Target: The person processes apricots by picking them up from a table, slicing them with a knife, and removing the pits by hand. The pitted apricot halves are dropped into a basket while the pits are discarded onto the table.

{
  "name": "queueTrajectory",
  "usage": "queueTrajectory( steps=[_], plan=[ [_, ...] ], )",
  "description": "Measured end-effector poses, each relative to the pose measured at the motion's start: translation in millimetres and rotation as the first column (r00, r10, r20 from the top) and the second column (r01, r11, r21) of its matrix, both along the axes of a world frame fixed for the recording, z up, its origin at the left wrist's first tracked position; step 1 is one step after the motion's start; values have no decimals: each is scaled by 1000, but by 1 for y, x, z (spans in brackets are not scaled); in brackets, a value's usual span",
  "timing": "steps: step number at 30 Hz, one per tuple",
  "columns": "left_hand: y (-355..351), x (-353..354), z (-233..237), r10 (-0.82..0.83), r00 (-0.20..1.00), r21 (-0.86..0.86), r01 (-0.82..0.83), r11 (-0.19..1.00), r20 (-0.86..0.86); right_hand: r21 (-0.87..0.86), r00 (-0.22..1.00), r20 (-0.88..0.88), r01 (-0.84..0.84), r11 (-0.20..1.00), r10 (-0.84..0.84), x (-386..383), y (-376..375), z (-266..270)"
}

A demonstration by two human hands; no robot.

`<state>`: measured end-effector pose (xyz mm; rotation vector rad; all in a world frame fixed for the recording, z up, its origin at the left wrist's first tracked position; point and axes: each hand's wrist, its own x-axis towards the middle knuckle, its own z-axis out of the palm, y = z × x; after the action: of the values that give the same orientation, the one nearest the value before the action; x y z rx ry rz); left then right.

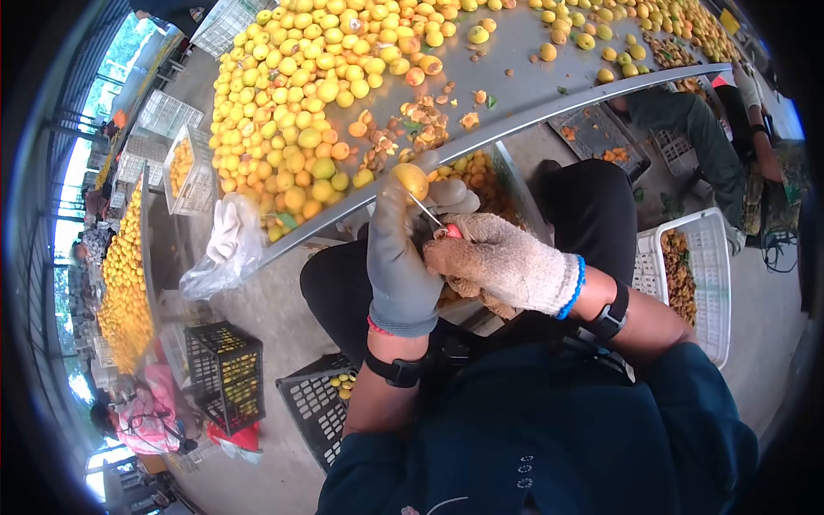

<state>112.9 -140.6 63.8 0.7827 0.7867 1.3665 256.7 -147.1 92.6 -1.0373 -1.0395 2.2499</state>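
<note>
In a grey coated glove, my left hand (396, 253) holds a yellow-orange fruit (411, 180) at its fingertips, over the near edge of the metal table. My right hand (502, 260), in a stained white knit glove with a blue cuff, is closed round the red handle of a small tool (451, 230). The tool's thin metal shaft slants up to the fruit and meets its lower side. Below both hands, partly hidden by them, is a container of fruit (481, 176) between my knees.
Yellow fruit is heaped on the metal table (489, 81), with peel scraps (421, 120) nearer me. Gloves in a plastic bag (225, 236) hang at its left edge. A black crate (225, 378), a white crate (717, 275) and a co-worker's leg (691, 133) stand around.
</note>
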Motion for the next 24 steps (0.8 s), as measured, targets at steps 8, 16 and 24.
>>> queueTrajectory(
  steps=[8, 16, 24],
  plan=[
    [6, -9, 13, 82, 934, 84, -56, 995, -348, -131, 992, -86, -104, 986, 94, 9, 6, 9],
    [6, -7, 4, -35, 983, -15, 33, 999, -181, -102, 998, -47, -50, 993, 46, 8, 5, 8],
    [8, 9, -1, 10, 995, -181, -28, 983, -99, 63, 997, 43, 54, 997, -57, 3, 0, -23]
  ],
)
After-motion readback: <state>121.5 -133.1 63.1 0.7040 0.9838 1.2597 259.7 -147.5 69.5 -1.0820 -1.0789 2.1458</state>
